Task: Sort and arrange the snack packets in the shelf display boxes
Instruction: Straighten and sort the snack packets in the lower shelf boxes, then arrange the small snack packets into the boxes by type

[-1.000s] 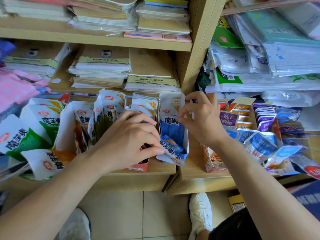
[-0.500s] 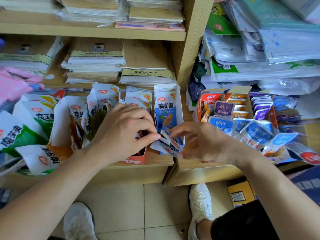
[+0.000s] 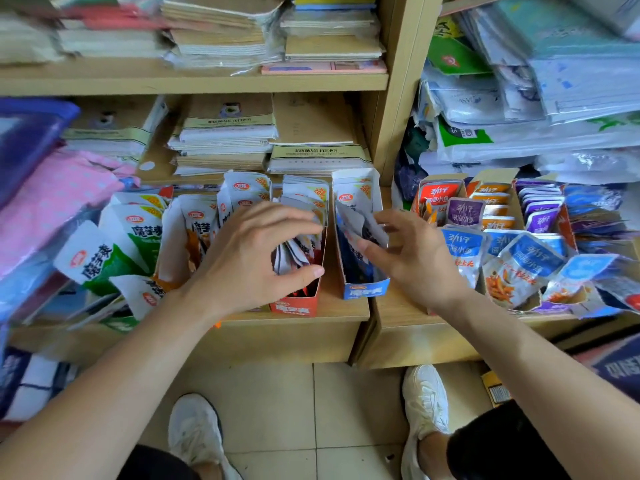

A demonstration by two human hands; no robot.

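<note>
Left hand [image 3: 249, 258] clamps packets [image 3: 294, 251] in the red box [image 3: 294, 306]; right hand [image 3: 415, 258], grip indeterminate, touches upright blue packets [image 3: 356, 216] in the blue box [image 3: 363, 291] directly ahead.

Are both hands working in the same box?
No: the left hand curls round packets in the red box, while the right hand reaches into the blue box beside it.

Green-and-white snack packets [image 3: 104, 258] sit by a red display box [image 3: 294, 306], a blue display box [image 3: 363, 291] and a white-dotted pink bundle [image 3: 52, 202]
</note>
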